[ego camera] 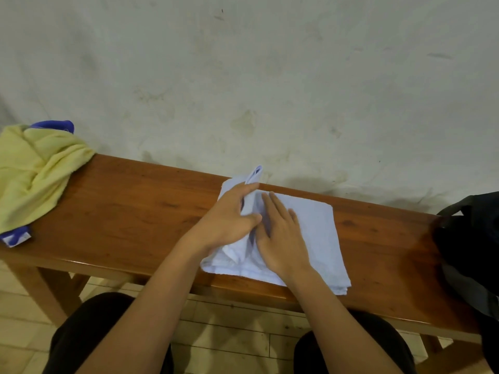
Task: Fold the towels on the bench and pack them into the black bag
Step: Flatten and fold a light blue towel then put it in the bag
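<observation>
Our right hand [280,236] lies flat, pinning the pale blue terry towel [318,233] on the brown wooden bench [129,211]. Our left hand [229,220] pinches its raised flap (half-turned); we should align edges, then smooth

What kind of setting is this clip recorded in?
Probably a plain indoor room, perhaps domestic or utility: a wooden bench against a stained, whitewashed wall, pale floor tiles below, and towels, one yellow, being folded on the bench.

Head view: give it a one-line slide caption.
Left hand grips a fold of the pale blue towel while right hand presses it flat.
</observation>
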Action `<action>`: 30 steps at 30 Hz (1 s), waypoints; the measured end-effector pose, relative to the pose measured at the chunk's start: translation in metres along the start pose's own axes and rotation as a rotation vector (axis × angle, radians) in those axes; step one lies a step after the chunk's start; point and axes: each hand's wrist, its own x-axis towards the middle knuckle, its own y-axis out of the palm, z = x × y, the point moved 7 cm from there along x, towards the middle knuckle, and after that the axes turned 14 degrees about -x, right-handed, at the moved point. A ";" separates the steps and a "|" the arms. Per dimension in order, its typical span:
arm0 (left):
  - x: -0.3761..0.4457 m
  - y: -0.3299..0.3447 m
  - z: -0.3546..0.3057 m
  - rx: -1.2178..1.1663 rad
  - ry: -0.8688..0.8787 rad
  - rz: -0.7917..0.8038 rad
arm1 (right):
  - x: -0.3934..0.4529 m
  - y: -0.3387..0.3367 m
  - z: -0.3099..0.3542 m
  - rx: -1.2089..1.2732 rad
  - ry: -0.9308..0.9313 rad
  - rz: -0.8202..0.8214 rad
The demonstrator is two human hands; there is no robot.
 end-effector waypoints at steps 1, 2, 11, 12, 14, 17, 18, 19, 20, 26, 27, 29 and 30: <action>0.001 0.001 0.000 -0.006 -0.006 -0.006 | -0.001 -0.007 -0.006 0.105 0.036 -0.043; 0.002 0.001 0.000 -0.013 -0.012 -0.016 | -0.002 -0.014 -0.012 0.132 0.050 -0.086; 0.012 0.014 -0.001 -0.063 -0.032 -0.085 | -0.019 -0.017 -0.074 -0.404 0.015 0.206; 0.013 0.019 -0.001 -0.048 -0.034 -0.094 | -0.020 -0.014 -0.076 -0.395 0.022 0.212; 0.013 0.030 -0.001 -0.012 -0.038 -0.097 | -0.020 -0.012 -0.072 -0.381 0.022 0.175; 0.011 0.045 -0.013 0.037 0.016 -0.075 | -0.017 -0.006 -0.068 -0.348 0.026 0.153; 0.007 0.046 -0.017 0.065 0.020 -0.081 | -0.016 -0.005 -0.066 -0.347 0.016 0.164; 0.003 0.061 -0.020 0.103 0.003 -0.106 | -0.015 -0.003 -0.062 -0.387 -0.010 0.183; 0.000 0.070 -0.020 0.138 -0.009 -0.157 | -0.014 0.000 -0.058 -0.456 -0.044 0.207; 0.001 0.078 -0.019 0.267 0.062 -0.206 | -0.005 0.019 -0.029 -0.076 -0.051 0.217; 0.001 0.071 -0.020 0.265 0.060 -0.196 | -0.004 0.014 -0.025 0.077 -0.054 0.162; 0.003 0.064 -0.017 0.303 0.041 -0.220 | -0.003 0.001 -0.032 0.186 -0.035 -0.005; 0.003 0.062 -0.018 0.311 0.028 -0.212 | -0.004 -0.008 -0.039 0.256 0.006 -0.086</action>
